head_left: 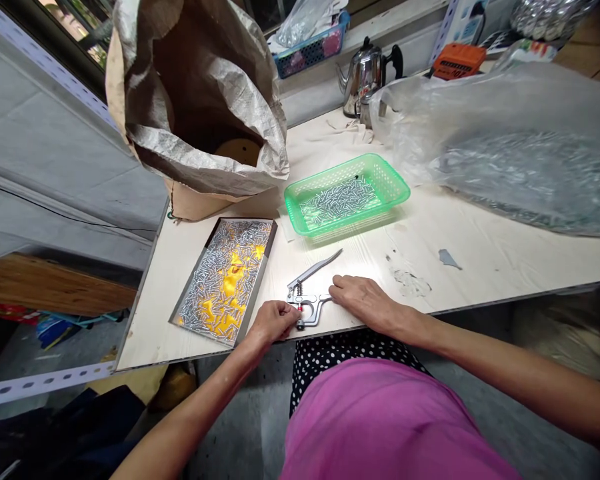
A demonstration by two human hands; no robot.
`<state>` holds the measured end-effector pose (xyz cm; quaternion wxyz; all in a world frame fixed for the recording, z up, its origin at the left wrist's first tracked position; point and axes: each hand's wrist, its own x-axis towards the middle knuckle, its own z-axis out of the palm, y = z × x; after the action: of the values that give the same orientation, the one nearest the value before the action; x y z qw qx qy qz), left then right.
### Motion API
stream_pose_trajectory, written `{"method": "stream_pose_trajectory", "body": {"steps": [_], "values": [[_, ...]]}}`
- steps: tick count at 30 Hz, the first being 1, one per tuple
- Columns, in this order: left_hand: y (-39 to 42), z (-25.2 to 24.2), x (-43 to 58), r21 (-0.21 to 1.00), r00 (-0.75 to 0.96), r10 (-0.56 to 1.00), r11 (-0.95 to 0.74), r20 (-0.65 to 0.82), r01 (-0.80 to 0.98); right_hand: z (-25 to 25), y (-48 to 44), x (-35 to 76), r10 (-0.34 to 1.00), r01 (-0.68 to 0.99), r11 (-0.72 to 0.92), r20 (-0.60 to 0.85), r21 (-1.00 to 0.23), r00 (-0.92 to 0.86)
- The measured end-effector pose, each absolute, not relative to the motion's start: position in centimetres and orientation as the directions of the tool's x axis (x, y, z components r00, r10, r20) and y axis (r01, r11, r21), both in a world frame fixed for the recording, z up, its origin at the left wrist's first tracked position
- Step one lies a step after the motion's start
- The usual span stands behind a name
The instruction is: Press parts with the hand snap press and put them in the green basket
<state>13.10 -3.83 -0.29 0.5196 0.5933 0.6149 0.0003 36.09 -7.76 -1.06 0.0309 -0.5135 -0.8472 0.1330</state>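
Silver snap pliers [314, 299] lie near the table's front edge, their upper handle raised away from the lower one. My right hand [363, 300] is closed around the end of the lower handle. At the jaw, beside a small red part, my left hand [275, 321] has its fingertips pinched together; what they hold, if anything, is too small to make out. Left of this hand is a shallow tray [267, 270] of small metal pins over a yellow bottom. Beyond the pliers stands a green plastic basket [300, 223] with more small metal pieces.
A large open woven sack [260, 80] stands at the back left of the table [360, 263]. A clear plastic bag [510, 107] of metal pieces covers the right side. Behind are a steel kettle [365, 73] and an orange box [459, 61]. A grey scrap [449, 259] lies at right.
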Motion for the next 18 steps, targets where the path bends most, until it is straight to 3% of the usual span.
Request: {"method": "stream_pose_trajectory", "body": {"steps": [11,18], "values": [[-4.6,-1.0,13.0,0.645,0.236,0.745,0.321,-0.624,0.694,-1.2,-6.9,36.0,0.892,0.838,0.411,-0.033,-0.359,-0.451],[-5.6,-1.7,12.9,0.642,0.197,0.822,0.244,-0.535,0.727,-2.5,-2.3,34.9,0.872,0.864,0.489,0.109,-0.119,-0.478]]}}
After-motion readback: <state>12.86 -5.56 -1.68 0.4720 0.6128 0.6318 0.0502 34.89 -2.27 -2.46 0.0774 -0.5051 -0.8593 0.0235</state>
